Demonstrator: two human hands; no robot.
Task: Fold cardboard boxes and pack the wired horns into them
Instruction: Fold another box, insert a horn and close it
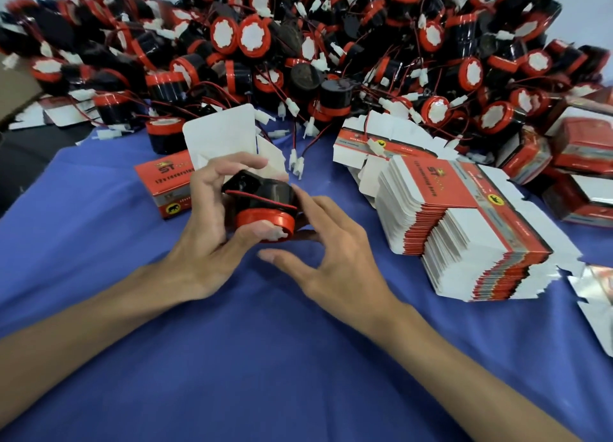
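Observation:
My left hand grips a black horn with a red rim and a red wire wound round its body, held above the blue cloth. My right hand touches the horn's right side with its fingertips, the other fingers spread and relaxed. Just behind the horn stands a folded red box with its white top flap open and upright. A tall stack of flat red-and-white box blanks lies to the right.
A large heap of black-and-red wired horns with white plugs fills the back of the table. Packed red boxes pile up at the far right. More flat blanks lie behind the stack. Blue cloth covers the near table.

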